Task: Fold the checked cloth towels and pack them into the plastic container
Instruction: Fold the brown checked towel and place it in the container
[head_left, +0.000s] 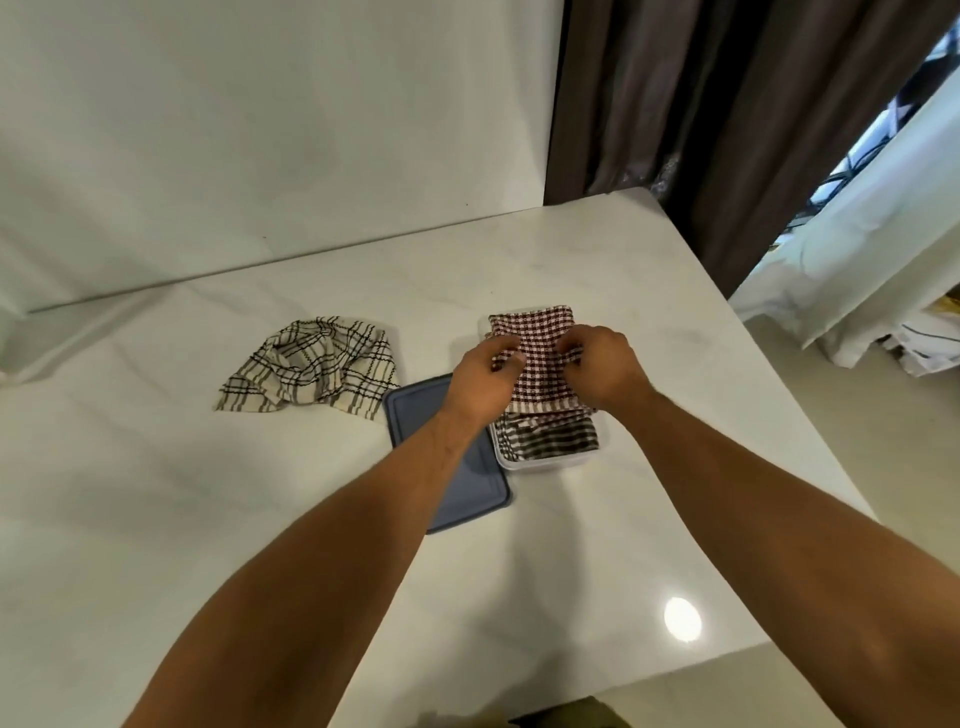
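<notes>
At a white table (260, 493) beside a dark curtain (727, 130), a person holds a folded red checked towel (543, 332) over the plastic container (524, 464), the left hand (480, 376) and right hand (605, 364) each pinching one side of the cloth between curled fingers (506, 358) and thumb. The step in hand appears to be packing: the red towel sits above a dark checked towel (550, 441) lying folded inside the container, and its far end seems to overhang the far rim. The next move likely calls for pressing that towel down until it fits within the walls, then turning to the beige plaid towel (311, 369), which lies crumpled and unfolded on the table to the left (the only loose one in view). A blue lid (447, 467) rests flat just beside the container, partly under the left forearm. Cloth and hands cover most of the container; only its near rim shows, so how many towels it holds cannot be counted.
</notes>
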